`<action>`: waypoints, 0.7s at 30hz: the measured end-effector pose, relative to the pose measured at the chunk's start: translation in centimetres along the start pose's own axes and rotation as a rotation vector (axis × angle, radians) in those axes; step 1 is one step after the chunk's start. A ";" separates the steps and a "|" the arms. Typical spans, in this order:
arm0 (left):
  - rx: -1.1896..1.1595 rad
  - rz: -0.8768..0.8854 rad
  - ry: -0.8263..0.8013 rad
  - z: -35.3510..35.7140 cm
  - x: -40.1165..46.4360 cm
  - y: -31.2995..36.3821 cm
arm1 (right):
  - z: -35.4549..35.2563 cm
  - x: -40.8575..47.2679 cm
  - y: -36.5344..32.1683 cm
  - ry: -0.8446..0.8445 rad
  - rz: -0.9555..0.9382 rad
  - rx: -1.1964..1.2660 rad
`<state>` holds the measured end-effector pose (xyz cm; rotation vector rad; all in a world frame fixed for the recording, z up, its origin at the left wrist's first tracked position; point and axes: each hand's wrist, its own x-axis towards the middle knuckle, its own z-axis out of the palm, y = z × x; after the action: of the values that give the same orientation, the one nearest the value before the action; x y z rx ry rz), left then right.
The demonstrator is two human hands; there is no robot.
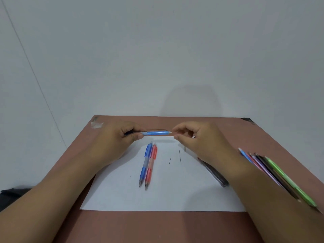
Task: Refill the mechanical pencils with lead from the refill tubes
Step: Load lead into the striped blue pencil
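Observation:
My left hand [115,139] grips a light blue mechanical pencil [156,133] by its tip end and holds it level above the far edge of the white paper [157,199]. The curled thumb and forefinger of my right hand [198,139] sit at the pencil's white back end; whether they pinch a lead is too fine to see. A blue pencil [145,165] and a red pencil [150,167] lie side by side on the paper. Two loose leads, one short [169,161] and one longer [180,156], lie to their right. A dark refill tube [213,172] lies under my right wrist.
A small white piece [184,149] sits on the paper near my right hand. Several more pencils, green, black, pink and blue [280,176], lie in a row on the brown table [157,227] at the right, partly hidden by my right forearm. A plain wall stands behind the table.

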<state>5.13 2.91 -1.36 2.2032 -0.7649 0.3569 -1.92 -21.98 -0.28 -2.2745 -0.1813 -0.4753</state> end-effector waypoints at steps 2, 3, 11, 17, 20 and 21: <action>-0.007 -0.004 -0.009 0.2 0.0 -0.3 | 0.1 -0.1 -0.1 0.012 -0.004 0.009; -0.011 -0.002 -0.011 0.3 0.0 -0.3 | 0.2 -0.1 -0.1 0.016 -0.001 0.016; 0.006 0.064 0.035 0.3 -0.1 -0.3 | -0.2 0.1 -0.3 0.060 -0.034 -0.010; 0.053 0.110 0.058 -0.5 -0.1 0.2 | -2.3 0.0 -0.2 -0.032 0.103 -0.055; 0.048 0.102 0.053 -0.6 0.0 0.2 | -3.3 -0.2 -0.5 -0.210 0.166 -0.199; 0.048 0.099 0.053 -0.5 -0.1 0.3 | -3.5 -0.2 -0.7 -0.265 0.185 -0.237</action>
<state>4.91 3.18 -0.87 2.1958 -0.8462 0.4854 -3.29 -24.02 2.25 -2.5536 -0.0465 -0.1012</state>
